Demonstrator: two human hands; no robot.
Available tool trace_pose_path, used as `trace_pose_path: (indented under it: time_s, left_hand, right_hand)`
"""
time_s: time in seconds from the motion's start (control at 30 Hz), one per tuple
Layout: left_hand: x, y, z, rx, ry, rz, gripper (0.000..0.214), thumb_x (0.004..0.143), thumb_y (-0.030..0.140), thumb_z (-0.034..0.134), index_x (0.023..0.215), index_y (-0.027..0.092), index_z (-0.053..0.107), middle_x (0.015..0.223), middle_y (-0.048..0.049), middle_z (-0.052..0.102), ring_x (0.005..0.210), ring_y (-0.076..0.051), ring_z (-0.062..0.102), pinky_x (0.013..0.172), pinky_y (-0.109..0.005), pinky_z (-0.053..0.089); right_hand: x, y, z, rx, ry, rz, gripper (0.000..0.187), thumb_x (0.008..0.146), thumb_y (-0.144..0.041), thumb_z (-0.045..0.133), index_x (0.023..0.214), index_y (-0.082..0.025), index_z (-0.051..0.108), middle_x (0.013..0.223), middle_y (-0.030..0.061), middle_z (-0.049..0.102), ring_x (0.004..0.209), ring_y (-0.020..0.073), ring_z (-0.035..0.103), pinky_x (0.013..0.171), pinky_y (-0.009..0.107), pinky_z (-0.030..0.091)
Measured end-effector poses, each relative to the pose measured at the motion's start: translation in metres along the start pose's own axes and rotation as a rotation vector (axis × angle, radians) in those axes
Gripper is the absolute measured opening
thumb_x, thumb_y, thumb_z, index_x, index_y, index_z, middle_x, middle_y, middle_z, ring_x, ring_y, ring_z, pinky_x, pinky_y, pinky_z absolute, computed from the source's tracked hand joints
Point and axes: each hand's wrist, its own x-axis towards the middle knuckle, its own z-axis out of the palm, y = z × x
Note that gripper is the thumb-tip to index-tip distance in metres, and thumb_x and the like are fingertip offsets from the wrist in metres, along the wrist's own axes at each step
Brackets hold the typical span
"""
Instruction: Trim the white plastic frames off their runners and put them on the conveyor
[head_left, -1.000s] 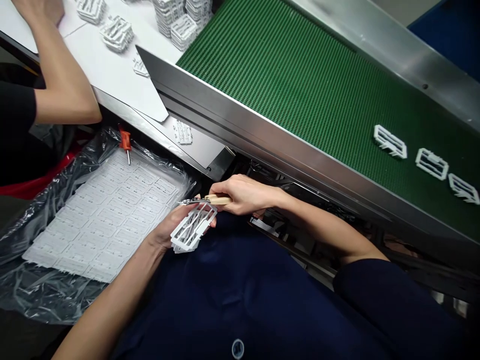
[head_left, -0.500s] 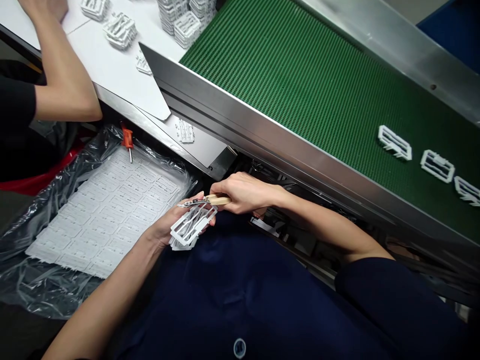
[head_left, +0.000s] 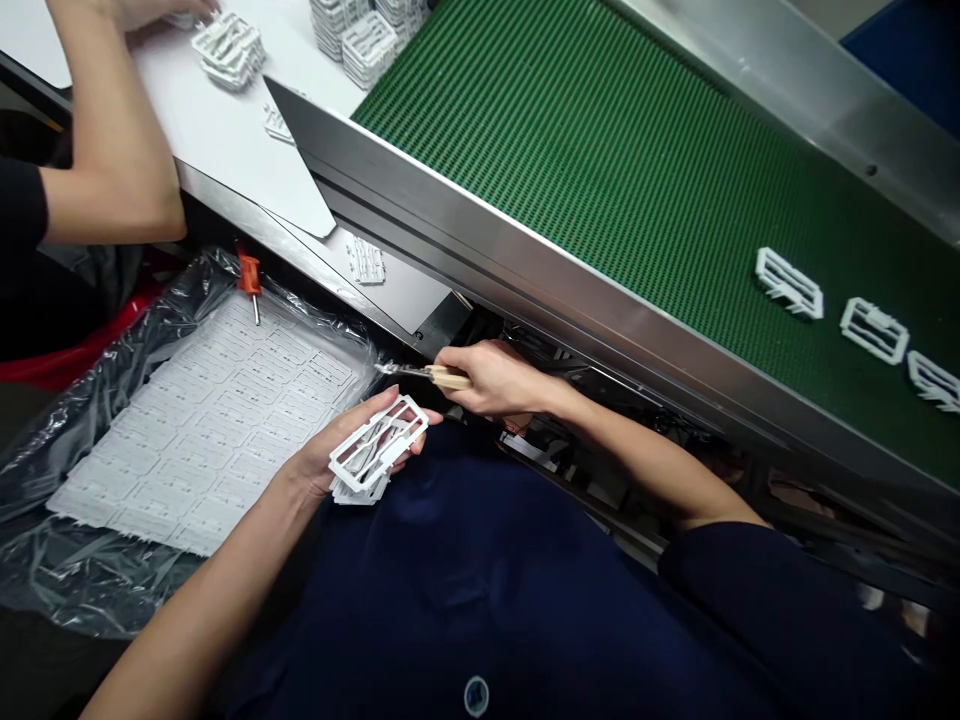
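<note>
Several stacked white plastic frames (head_left: 379, 447) lie in my left hand (head_left: 330, 450), its fingers wrapped round them from below and behind. My right hand (head_left: 495, 378) grips a pair of pliers (head_left: 448, 377) by the beige handles. Their metal jaws point left, just above the frames and apart from them. Whether the jaws are open or closed is too small to tell.
A green conveyor belt (head_left: 570, 130) with a metal side rail carries several white frames (head_left: 874, 330). At left, a plastic-lined box holds frame sheets (head_left: 202, 430) and an orange-handled tool (head_left: 249, 275). A co-worker's arm (head_left: 112, 130) reaches over a white table (head_left: 247, 160) with frame stacks (head_left: 369, 50).
The pliers have moved up and away from the frames in my left hand, which has dropped slightly left. The co-worker's hand has moved right towards the frames on the table.
</note>
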Motion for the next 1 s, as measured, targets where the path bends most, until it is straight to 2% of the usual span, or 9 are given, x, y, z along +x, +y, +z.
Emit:
trace_pose_path:
  time_s: [0.17, 0.37, 0.67, 1.0]
  left_hand:
    - [-0.005, -0.005, -0.001, -0.045, -0.011, 0.109, 0.046, 0.087, 0.047, 0.054, 0.112, 0.009, 0.064, 0.079, -0.0103, 0.064, 0.056, -0.014, 0.056, 0.050, -0.022, 0.046]
    - [-0.002, -0.013, -0.003, -0.018, -0.004, 0.195, 0.048, 0.083, 0.052, 0.057, 0.108, 0.011, 0.065, 0.079, -0.0111, 0.065, 0.058, -0.015, 0.057, 0.053, -0.023, 0.048]
    - [-0.001, -0.012, 0.003, 0.063, 0.028, 0.190, 0.050, 0.078, 0.055, 0.062, 0.104, 0.013, 0.067, 0.077, -0.0109, 0.066, 0.054, -0.014, 0.058, 0.050, -0.022, 0.048]
    - [-0.001, -0.015, 0.000, 0.044, 0.007, 0.212, 0.051, 0.078, 0.053, 0.063, 0.107, 0.011, 0.066, 0.078, -0.0124, 0.068, 0.055, -0.015, 0.059, 0.051, -0.022, 0.050]
  right_hand:
    - [-0.026, 0.007, 0.010, 0.133, 0.092, 0.174, 0.017, 0.083, -0.034, 0.049, 0.087, -0.019, 0.055, 0.067, -0.0029, 0.055, 0.056, 0.0085, 0.046, 0.054, 0.021, 0.029]
    - [-0.052, 0.004, 0.021, -0.007, 0.090, 0.132, 0.024, 0.077, -0.025, 0.054, 0.100, -0.018, 0.056, 0.085, 0.0029, 0.060, 0.070, 0.0125, 0.052, 0.060, 0.022, 0.033]
    - [-0.055, 0.002, 0.017, -0.080, 0.041, 0.108, 0.017, 0.078, -0.027, 0.051, 0.092, -0.019, 0.056, 0.081, 0.0025, 0.059, 0.067, 0.0125, 0.052, 0.055, 0.022, 0.030]
    - [-0.054, 0.005, 0.017, 0.025, 0.045, 0.073, 0.011, 0.074, -0.020, 0.050, 0.083, -0.019, 0.057, 0.070, -0.0015, 0.058, 0.056, 0.0086, 0.044, 0.053, 0.022, 0.026]
